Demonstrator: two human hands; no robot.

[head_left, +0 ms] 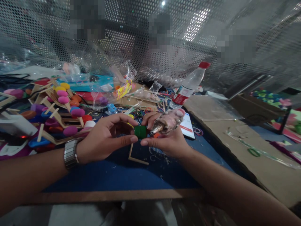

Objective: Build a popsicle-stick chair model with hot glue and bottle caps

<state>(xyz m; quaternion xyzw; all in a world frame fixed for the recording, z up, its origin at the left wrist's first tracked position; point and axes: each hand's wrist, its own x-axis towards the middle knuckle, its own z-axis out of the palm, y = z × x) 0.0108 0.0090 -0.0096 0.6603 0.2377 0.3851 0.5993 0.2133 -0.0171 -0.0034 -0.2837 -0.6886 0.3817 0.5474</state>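
Observation:
Between my two hands is a green bottle cap [140, 132]. My left hand [110, 131] pinches it with the thumb below and the fingers curled over the far side. My right hand [168, 139] is closed round what looks like a hot glue gun [169, 121], with a pinkish, crusted front and a metal nozzle pointing down and left toward the cap. The right thumb and fingertips are close to the cap's right side; whether they touch it I cannot tell. Below the hands, an L-shaped piece of thin wooden sticks [138, 161] lies on the blue mat [113, 179], partly hidden.
At left lies a heap of wooden-stick pieces with coloured bottle caps [70, 131]. A clear bottle [188, 86] with red cap leans behind my right hand, near a phone [187, 125]. Plastic wrappers [124, 88] lie farther back. Cardboard [235, 141] covers the right. A perforated screen [131, 40] stands behind.

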